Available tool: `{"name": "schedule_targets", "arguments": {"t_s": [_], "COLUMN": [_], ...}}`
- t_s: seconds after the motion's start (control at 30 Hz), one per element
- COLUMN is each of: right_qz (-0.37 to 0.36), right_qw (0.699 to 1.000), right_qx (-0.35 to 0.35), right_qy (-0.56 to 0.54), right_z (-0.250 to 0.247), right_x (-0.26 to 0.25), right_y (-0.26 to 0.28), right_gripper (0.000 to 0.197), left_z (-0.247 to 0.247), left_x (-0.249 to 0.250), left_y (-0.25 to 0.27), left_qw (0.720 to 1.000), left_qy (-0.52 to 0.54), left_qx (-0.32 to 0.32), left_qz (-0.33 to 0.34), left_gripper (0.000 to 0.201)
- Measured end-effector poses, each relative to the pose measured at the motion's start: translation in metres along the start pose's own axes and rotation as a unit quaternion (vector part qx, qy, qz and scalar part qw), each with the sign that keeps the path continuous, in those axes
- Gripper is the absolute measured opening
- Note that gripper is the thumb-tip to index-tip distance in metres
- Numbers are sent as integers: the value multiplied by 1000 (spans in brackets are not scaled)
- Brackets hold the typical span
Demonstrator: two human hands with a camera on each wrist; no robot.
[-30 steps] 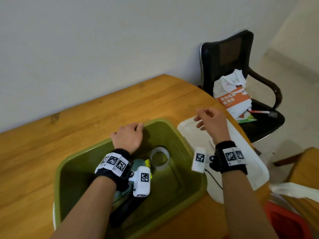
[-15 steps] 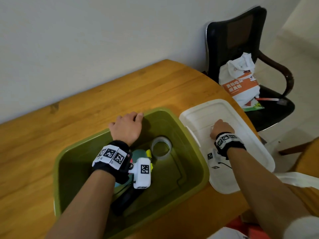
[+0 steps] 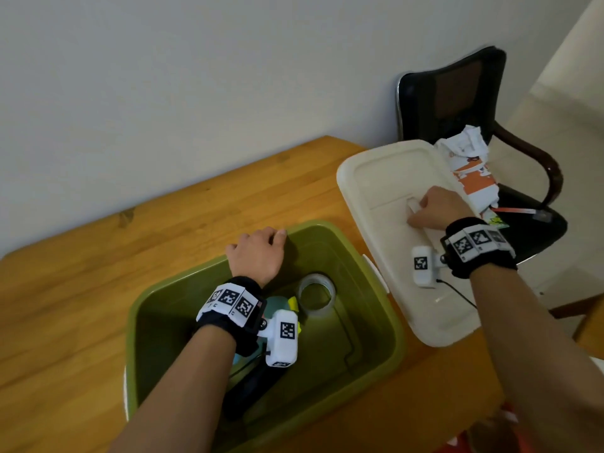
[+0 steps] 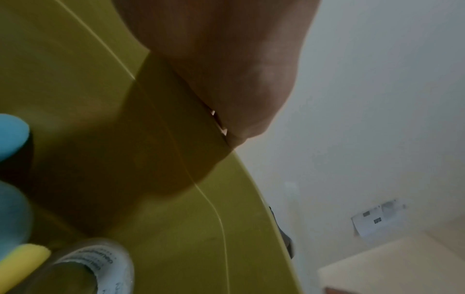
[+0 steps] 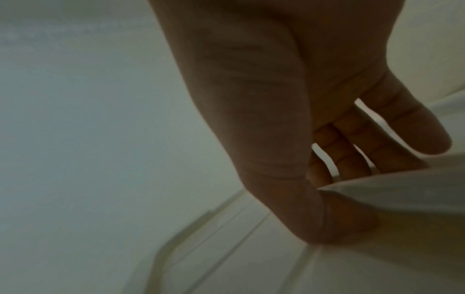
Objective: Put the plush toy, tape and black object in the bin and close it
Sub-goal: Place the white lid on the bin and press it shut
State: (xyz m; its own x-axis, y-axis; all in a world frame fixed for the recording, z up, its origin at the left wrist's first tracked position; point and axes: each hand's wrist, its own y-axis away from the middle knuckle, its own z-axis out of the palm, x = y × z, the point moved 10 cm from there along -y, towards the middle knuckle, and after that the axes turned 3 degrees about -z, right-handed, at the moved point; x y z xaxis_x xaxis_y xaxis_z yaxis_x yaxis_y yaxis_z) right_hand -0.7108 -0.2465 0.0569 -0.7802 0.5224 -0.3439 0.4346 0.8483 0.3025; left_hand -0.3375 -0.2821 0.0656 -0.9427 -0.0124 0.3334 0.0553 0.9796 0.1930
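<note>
The green bin (image 3: 153,338) stands open on the wooden table. Inside lie the tape roll (image 3: 317,294), the blue and yellow plush toy (image 3: 281,304), partly hidden by my left wrist, and the black object (image 3: 251,387) under my forearm. My left hand (image 3: 271,235) curls over the bin's far rim. In the left wrist view the palm (image 4: 226,69) sits on the rim above the plush toy (image 4: 12,135) and tape (image 4: 95,264). The white lid (image 3: 385,191) lies right of the bin; my right hand (image 3: 415,214) grips its raised handle (image 5: 402,179).
A black office chair (image 3: 457,93) holding a white and orange bag (image 3: 474,171) stands just past the table's right end, behind the lid. The wall runs along the table's far edge. Bare table (image 3: 98,289) lies left of the bin. Something red (image 3: 457,446) shows at the bottom right.
My right hand came down from above the lid onto it and closed round its handle. My left hand stayed on the bin's far rim.
</note>
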Motion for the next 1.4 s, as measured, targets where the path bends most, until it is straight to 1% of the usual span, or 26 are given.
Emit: {"name": "schedule_targets", "arguments": {"t_s": [0.07, 0.13, 0.2, 0.23, 0.27, 0.3, 0.37, 0.43, 0.5, 0.53, 0.57, 0.6, 0.67, 0.7, 0.73, 0.77, 0.8, 0.93, 1.03, 1.1, 1.17, 1.2, 1.27, 1.4], "right_qz": [-39, -88, -133, -156, -182, -208, -257, -298, -340, -357, -374, -388, -414, -426, -437, -448, -460, -501, -517, -515, -507, -504, -495, -482], "right_qw": [999, 995, 991, 987, 983, 978, 966, 952, 935, 926, 916, 907, 887, 877, 866, 856, 845, 802, 779, 776, 783, 787, 793, 806], "right_qx": [7, 13, 15, 10, 4, -2, -16, -32, -51, -62, -72, -79, -98, -110, -121, -130, -137, -153, -155, -160, -165, -169, -184, -196], "right_qy": [-27, -35, -29, -22, -13, -4, 20, 52, 85, 103, 122, 142, 180, 194, 208, 222, 235, 287, 320, 327, 320, 313, 302, 283], "right_z": [-28, -51, -66, -70, -70, -70, -62, -45, -21, -7, 8, 21, 46, 58, 69, 80, 90, 127, 150, 161, 163, 162, 159, 157], "right_x": [-27, -60, -94, -113, -132, -150, -186, -216, -241, -252, -262, -271, -287, -295, -301, -305, -309, -325, -331, -331, -328, -325, -317, -302], "right_y": [9, 22, 39, 48, 59, 71, 95, 119, 138, 147, 157, 166, 184, 192, 200, 207, 214, 247, 263, 269, 269, 268, 263, 257], "right_gripper": [36, 37, 37, 38, 38, 38, 38, 38, 37, 37, 37, 38, 38, 38, 37, 37, 37, 35, 33, 32, 33, 34, 34, 34], "left_z": [-1, 0, 1, -3, -9, -15, -36, -60, -79, -87, -95, -103, -119, -126, -130, -133, -134, -119, -96, -78, -62, -58, -51, -39], "left_x": [1, -2, -9, -14, -17, -20, -34, -59, -87, -104, -126, -147, -186, -203, -216, -225, -232, -252, -254, -248, -237, -233, -230, -230], "left_y": [0, 0, -1, 0, 3, 7, 17, 27, 34, 36, 37, 37, 41, 46, 51, 57, 62, 87, 103, 112, 114, 115, 117, 113], "left_qw": [1000, 999, 993, 981, 960, 932, 880, 829, 761, 724, 699, 692, 699, 697, 694, 697, 706, 763, 799, 811, 804, 805, 817, 823], "left_qy": [5, 38, 116, 190, 277, 360, 474, 557, 647, 687, 710, 714, 704, 704, 706, 702, 692, 616, 555, 534, 548, 547, 528, 514], "left_qx": [-3, -13, -24, -28, -31, -32, -20, 2, -7, -20, -25, -24, -22, -21, -25, -31, -39, -55, -30, -34, -46, -46, -42, -33], "left_qz": [12, 20, 13, 5, -3, -9, -29, -45, -47, -61, -81, -101, -124, -133, -139, -142, -146, -190, -229, -236, -226, -223, -226, -240], "left_gripper": [44, 41, 37, 33, 29, 28, 28, 25, 23, 27, 32, 36, 38, 37, 38, 39, 41, 49, 49, 48, 48, 44, 31, 34]}}
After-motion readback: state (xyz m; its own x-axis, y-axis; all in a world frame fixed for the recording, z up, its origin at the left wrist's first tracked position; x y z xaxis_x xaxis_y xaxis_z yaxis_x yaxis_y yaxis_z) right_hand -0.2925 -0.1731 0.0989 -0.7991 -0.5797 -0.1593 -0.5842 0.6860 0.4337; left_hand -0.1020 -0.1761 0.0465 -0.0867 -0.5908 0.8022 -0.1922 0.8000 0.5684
